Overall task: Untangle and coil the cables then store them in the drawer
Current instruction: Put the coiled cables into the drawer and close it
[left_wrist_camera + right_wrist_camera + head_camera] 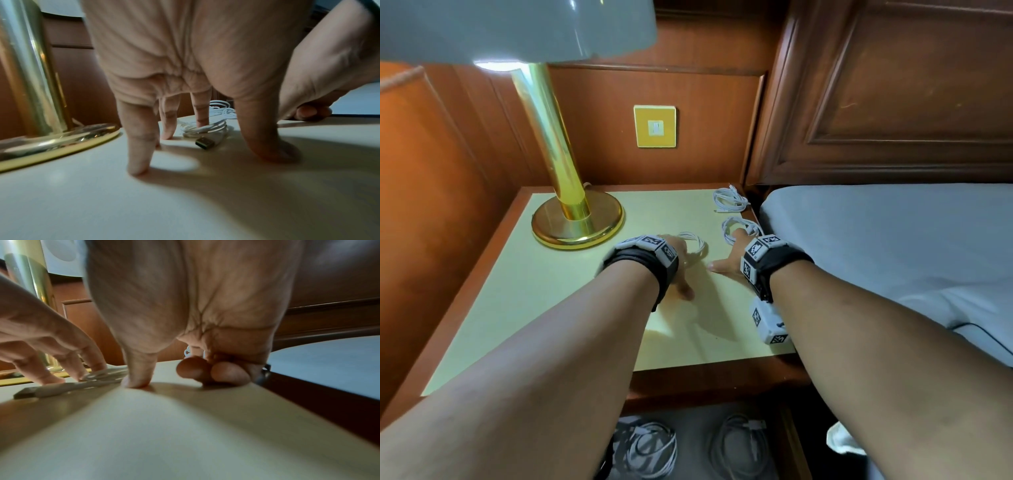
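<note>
I have both hands down on the counter (517, 291). My left hand (674, 257) sits at frame centre in the head view, fingers spread and straight, tips on the surface; one finger stands inside a white coil (205, 129), touching it, with the coil's USB plug (204, 143) lying in front. My right hand (732, 260) is just right of it, thumb pressed flat, the outer fingers curled under; whether they pinch the second coil (739, 228) beyond them I cannot tell. A third coil (731, 200) lies further up, near the counter's upper right corner, apart from both hands. At the bottom of the frame the open drawer (794, 445) holds two more coiled cables (650, 448). The lamp (577, 219) stands at upper left, the bed (893, 240) at right.
</note>
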